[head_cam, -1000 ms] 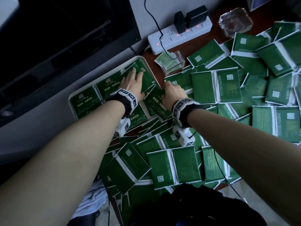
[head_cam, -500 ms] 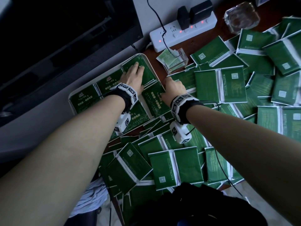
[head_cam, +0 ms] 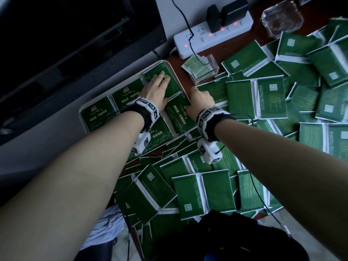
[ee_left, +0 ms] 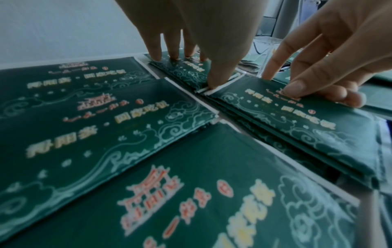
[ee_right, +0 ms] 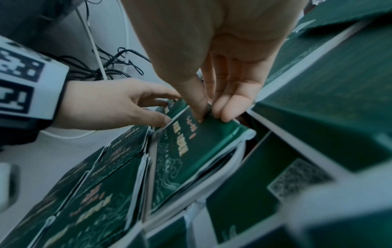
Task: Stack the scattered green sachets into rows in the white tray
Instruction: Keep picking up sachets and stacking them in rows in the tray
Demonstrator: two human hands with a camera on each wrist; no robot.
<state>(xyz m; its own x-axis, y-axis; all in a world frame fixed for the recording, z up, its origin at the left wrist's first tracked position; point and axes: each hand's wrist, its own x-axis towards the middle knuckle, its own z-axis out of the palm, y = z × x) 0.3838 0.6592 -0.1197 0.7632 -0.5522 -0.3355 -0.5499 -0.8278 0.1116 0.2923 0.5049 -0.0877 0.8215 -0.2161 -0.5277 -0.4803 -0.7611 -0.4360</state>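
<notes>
A white tray (head_cam: 176,77) left of centre holds several stacks of green sachets (head_cam: 98,115). My left hand (head_cam: 160,85) lies flat on the far right stack (ee_left: 180,67), with straight fingers on top and the thumb at its near edge. My right hand (head_cam: 195,97) is at the tray's right rim. It pinches the far end of the neighbouring stack (ee_right: 191,151), thumb on top and fingers curled down its side. Loose sachets (head_cam: 254,98) cover the table to the right and in front of the tray.
A white power strip (head_cam: 212,32) with plugs and a cable lies behind the tray. A clear holder (head_cam: 203,70) stands beside it and a glass dish (head_cam: 282,16) sits at the far right. A dark screen (head_cam: 75,44) fills the left, and a black object (head_cam: 226,238) lies at the near edge.
My right hand has pushed its stack further into the tray, squarer to the neighbouring stacks. My left hand has crept slightly forward on the far stack.
</notes>
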